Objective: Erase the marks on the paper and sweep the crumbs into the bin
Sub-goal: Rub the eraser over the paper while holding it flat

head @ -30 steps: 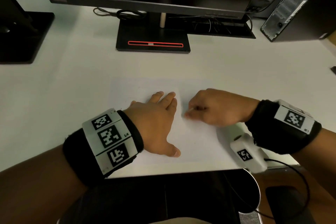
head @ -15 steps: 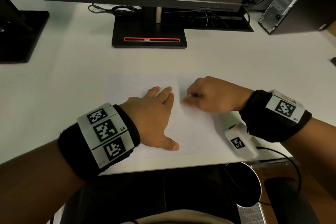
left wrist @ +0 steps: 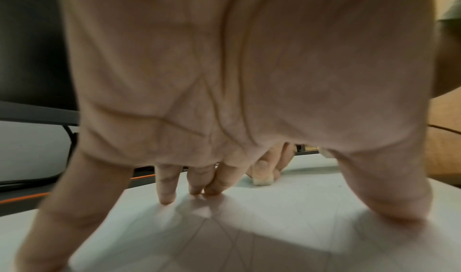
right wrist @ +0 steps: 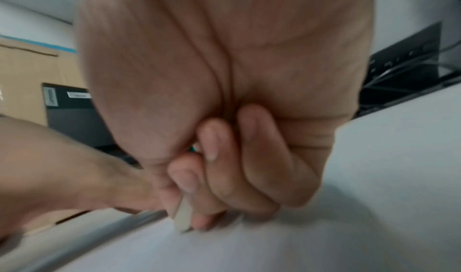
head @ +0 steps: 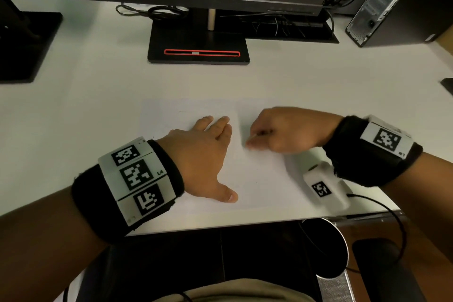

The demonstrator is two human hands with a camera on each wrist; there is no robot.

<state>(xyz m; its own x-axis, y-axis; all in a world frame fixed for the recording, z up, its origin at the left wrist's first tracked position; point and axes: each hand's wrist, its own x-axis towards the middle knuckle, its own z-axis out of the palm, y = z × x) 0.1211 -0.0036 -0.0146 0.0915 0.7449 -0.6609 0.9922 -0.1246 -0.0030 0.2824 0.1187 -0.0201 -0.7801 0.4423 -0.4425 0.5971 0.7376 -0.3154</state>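
Note:
A white sheet of paper lies on the white desk near its front edge. My left hand lies flat on the paper with fingers straight and thumb spread, pressing it down; the spread fingers show in the left wrist view. Just to its right, my right hand is curled and pinches a small pale eraser, whose tip touches the paper. The eraser also shows beyond my left fingers. A few tiny dark specks lie on the sheet. The round bin stands below the desk edge, at the right.
A monitor stand with cables sits behind the paper. A second dark stand is at far left, a computer tower at back right. A black cable hangs off the desk edge near the bin.
My right hand with the eraser has shifted slightly over the paper, in small rubbing strokes. The left hand stays pressed flat in the same place.

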